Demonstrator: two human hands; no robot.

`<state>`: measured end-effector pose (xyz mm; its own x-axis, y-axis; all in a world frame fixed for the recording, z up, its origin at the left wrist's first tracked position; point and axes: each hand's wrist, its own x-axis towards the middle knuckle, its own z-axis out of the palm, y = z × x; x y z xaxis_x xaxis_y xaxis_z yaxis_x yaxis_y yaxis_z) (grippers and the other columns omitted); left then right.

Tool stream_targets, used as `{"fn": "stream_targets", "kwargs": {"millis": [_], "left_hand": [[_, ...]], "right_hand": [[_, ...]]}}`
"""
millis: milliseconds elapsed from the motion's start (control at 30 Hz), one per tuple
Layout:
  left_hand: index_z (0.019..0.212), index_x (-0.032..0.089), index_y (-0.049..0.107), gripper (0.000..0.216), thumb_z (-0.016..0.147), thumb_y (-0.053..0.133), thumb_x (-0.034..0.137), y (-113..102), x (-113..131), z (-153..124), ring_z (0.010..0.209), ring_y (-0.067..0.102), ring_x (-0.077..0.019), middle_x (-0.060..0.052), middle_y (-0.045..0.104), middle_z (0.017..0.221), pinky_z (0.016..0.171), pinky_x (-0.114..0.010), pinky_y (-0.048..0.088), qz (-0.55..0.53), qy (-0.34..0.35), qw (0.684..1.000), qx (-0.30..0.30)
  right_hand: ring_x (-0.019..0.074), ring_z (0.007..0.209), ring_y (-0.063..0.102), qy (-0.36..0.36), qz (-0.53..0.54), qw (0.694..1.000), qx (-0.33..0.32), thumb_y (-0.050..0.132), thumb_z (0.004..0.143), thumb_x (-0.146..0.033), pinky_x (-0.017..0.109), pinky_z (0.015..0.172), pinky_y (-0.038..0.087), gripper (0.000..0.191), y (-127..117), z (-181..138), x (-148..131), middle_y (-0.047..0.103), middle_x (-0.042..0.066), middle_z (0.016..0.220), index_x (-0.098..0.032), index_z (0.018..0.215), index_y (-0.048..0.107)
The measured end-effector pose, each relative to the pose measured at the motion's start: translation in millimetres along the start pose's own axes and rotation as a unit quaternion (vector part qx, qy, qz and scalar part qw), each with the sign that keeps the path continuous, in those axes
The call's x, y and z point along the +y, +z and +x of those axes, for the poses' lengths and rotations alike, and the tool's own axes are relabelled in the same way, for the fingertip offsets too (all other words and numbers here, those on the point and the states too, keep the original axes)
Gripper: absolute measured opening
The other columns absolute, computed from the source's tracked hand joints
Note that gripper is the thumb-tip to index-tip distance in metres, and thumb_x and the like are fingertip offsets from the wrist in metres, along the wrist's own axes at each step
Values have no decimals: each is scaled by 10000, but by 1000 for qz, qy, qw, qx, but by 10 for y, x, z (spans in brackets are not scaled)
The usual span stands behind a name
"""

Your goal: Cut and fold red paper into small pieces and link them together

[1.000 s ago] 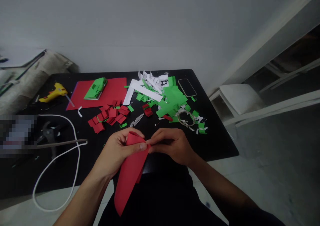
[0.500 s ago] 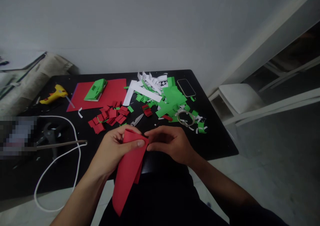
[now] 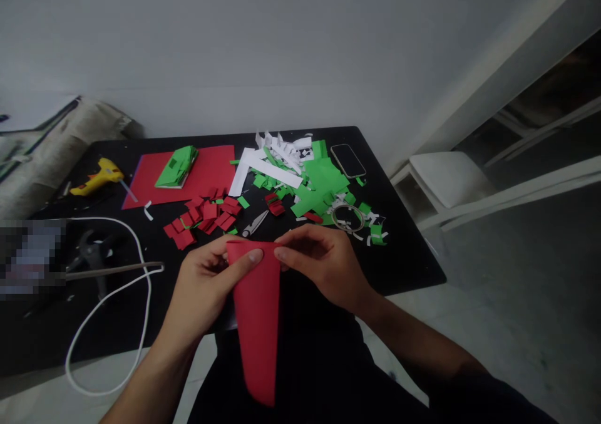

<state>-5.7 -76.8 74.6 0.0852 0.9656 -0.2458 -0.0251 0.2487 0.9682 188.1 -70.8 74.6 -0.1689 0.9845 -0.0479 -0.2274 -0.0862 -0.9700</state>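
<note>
A folded sheet of red paper (image 3: 258, 324) hangs down over the table's front edge, between my two hands. My left hand (image 3: 206, 286) grips its upper left part, thumb flat on the front face and fingers behind. At the top right corner, my right hand (image 3: 323, 261) pinches the paper between thumb and fingers. Just beyond the hands lie scissors (image 3: 256, 223), partly hidden by the left hand and the paper. Small folded red paper pieces (image 3: 206, 214) are heaped behind my left hand, and a smaller red bundle (image 3: 274, 203) lies to their right.
On the black table (image 3: 375, 261) are green paper scraps (image 3: 323, 183), white paper strips (image 3: 277, 170), a phone (image 3: 348, 160) and a roll of tape (image 3: 348, 218). A folded green stack (image 3: 177, 167) rests on a red sheet (image 3: 211, 167). A yellow glue gun (image 3: 98, 176) and white cord (image 3: 149, 299) lie left.
The red paper has swung from a slant to nearly upright. My right hand has closed onto its top right corner, where before its fingers were at the edge. The view has shifted slightly.
</note>
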Motion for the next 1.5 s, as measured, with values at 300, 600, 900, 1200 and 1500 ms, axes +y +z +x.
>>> {"fn": "stream_targets", "kwargs": {"millis": [300, 600, 900, 1200, 1500], "left_hand": [[863, 197, 781, 198, 779, 853, 361, 7, -94, -32, 600, 651, -133, 0, 751, 724, 560, -209, 529, -23, 13, 997, 68], [857, 203, 785, 202, 789, 839, 385, 14, -107, -36, 586, 632, -130, 10, 726, 700, 546, -209, 519, -17, 19, 996, 80], [762, 189, 724, 226, 799, 829, 386, 30, -134, -19, 539, 551, -97, 32, 650, 625, 510, -186, 449, -44, 7, 996, 74], [745, 181, 707, 256, 786, 827, 403, 59, -140, -31, 531, 550, -106, 27, 648, 617, 508, -197, 456, -22, 18, 995, 95], [755, 191, 720, 222, 816, 812, 384, 57, -160, -62, 570, 550, -111, 30, 653, 636, 539, -203, 450, -9, 32, 995, 97]], "right_hand": [[145, 695, 705, -17, -71, 997, -3, 837, 791, -326, 244, 627, 579, 158, 38, -6, 21, 759, 12, 775, -192, 840, 769], [142, 684, 703, -19, -76, 997, 3, 816, 803, -275, 238, 630, 567, 93, 59, 4, -17, 767, 7, 768, -190, 818, 784], [162, 729, 715, -49, -124, 991, 11, 772, 856, -296, 255, 651, 556, 107, 81, -25, -4, 780, 24, 795, -192, 861, 797], [171, 757, 716, -52, -146, 988, 0, 736, 889, -303, 259, 685, 562, 119, 67, -39, -18, 779, 21, 822, -200, 902, 795], [158, 754, 701, -52, -146, 988, -6, 716, 908, -290, 248, 673, 543, 116, 57, -47, -31, 764, 11, 812, -198, 886, 783]]}}
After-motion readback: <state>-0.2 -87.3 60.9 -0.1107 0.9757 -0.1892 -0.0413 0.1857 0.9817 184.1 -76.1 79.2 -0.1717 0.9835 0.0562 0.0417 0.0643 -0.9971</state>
